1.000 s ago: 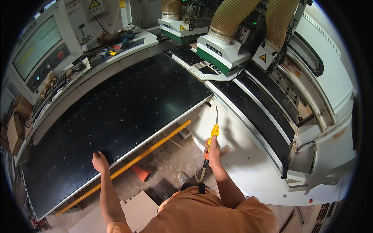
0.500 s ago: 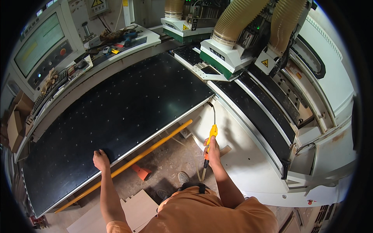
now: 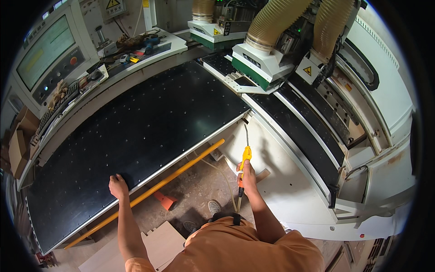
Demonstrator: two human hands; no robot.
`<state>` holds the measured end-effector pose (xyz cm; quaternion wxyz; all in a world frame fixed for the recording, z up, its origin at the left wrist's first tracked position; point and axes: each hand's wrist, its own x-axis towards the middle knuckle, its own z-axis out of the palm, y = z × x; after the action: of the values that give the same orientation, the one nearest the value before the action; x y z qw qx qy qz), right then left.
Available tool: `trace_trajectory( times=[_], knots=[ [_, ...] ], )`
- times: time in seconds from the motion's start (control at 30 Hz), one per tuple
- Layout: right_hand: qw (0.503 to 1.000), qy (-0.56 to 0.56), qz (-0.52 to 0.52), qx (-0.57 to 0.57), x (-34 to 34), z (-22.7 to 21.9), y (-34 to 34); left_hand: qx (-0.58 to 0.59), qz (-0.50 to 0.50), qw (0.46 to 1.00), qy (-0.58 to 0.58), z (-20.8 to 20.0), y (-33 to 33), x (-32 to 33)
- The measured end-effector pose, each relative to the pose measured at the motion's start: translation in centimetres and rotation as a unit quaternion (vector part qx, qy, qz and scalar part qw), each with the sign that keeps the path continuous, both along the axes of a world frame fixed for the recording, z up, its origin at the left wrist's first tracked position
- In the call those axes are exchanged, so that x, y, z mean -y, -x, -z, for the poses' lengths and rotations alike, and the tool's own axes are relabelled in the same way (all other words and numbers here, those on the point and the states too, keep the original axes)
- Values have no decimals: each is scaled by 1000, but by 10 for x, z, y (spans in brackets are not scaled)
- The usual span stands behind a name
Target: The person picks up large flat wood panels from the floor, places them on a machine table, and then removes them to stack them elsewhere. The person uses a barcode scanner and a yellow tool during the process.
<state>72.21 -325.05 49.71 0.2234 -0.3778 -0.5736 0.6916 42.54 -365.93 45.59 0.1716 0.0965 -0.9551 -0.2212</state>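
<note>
In my right hand is a yellow air blow gun, my fingers wrapped round its handle. Its thin bent metal nozzle points away from me, the tip close below the corner of the black machine table. From the gun's lower end a pale hose runs down toward my body. Near the front edge of that table, my left hand rests on the dark surface with its fingers curled in. I see nothing in it, though its underside is hidden.
A yellow bar runs along the table's front. Dust-hood heads with ribbed hoses hang over the far right bed. A control panel and a tool-strewn shelf stand at left and back. An orange piece and boards lie below.
The blow gun has shifted slightly left, and its nozzle has turned, with the tip now a little nearer me. My left hand stays at nearly the same spot on the table.
</note>
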Motion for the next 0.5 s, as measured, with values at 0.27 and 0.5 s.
trace_trajectory(
  times=[0.27,0.5],
  knots=[
    [998,0,56,-17,-1,9,-6,8,-1,1000,-4,-1,-4,-1],
    [997,46,61,-2,4,4,-3,31,-16,999,4,-3,-4,0]
  ],
)
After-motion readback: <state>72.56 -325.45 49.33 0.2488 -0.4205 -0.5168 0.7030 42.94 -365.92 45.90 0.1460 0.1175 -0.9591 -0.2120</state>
